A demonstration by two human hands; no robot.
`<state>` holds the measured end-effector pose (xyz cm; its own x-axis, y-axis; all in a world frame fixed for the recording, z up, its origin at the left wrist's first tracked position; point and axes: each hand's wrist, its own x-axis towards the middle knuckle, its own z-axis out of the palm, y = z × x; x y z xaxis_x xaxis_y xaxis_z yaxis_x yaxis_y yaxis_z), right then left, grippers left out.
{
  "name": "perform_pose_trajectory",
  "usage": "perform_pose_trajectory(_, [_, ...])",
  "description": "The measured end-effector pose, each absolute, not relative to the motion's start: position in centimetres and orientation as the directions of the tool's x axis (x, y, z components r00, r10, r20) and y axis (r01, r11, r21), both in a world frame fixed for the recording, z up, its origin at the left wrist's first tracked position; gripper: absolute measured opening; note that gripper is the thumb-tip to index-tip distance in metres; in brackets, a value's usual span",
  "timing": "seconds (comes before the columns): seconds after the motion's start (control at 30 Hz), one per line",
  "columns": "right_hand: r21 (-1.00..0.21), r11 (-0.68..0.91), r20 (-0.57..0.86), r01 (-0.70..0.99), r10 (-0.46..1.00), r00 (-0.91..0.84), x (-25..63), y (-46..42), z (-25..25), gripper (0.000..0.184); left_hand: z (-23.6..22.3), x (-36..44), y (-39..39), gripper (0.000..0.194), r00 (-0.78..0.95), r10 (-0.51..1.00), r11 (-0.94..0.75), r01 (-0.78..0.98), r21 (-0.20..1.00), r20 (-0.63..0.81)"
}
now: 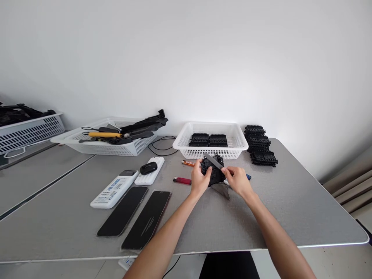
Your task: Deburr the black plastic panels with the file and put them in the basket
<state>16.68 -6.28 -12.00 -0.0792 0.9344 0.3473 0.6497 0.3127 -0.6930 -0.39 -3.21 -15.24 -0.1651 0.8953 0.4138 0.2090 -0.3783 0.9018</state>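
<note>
Grey tabletop (293, 211) below, black ridged part (216, 176) within the left hand (200, 181).

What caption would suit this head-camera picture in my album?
A left hand grips a black part, a right hand a flat gray strip, before a white basket of similar black pieces.
</note>
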Motion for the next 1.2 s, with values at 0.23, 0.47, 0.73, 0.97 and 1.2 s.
perform_pose_trajectory(0.23, [-0.849,0.238,0.316,0.473,0.944,0.092,18.3,-5.8,-11.4,0.052,-16.0,-0.5,-2.5,0.039,-0.207,0.898,-0.375,0.099,0.922,0.387])
perform_pose_trajectory(0.47, [-0.992,-0.022,-0.029,0.123,0.998,-0.056,18.1,-5.2,-11.8,0.052,-15.5,0.2,-2.3,0.052,-0.130,0.951,-0.308,-0.369,0.877,0.280])
perform_pose_trajectory(0.73, [-0.941,-0.287,-0.222,-0.180,0.925,-0.309,17.7,-5.8,-11.4,0.062,-14.1,0.0,-3.2,0.039,0.026,0.960,-0.224,-0.524,0.822,0.278])
perform_pose_trajectory(0.97, [-0.915,-0.215,-0.186,-0.340,0.976,-0.116,18.3,-5.0,-12.1,0.063,-14.5,0.0,-2.8,0.043,-0.051,0.989,-0.151,-0.396,0.906,0.142])
perform_pose_trajectory(1.2, [-0.914,-0.007,-0.074,-0.405,0.986,0.149,18.2,-4.3,-12.8,0.054,-14.5,-0.3,-2.4,0.043,-0.049,0.999,-0.043,-0.473,0.880,0.022])
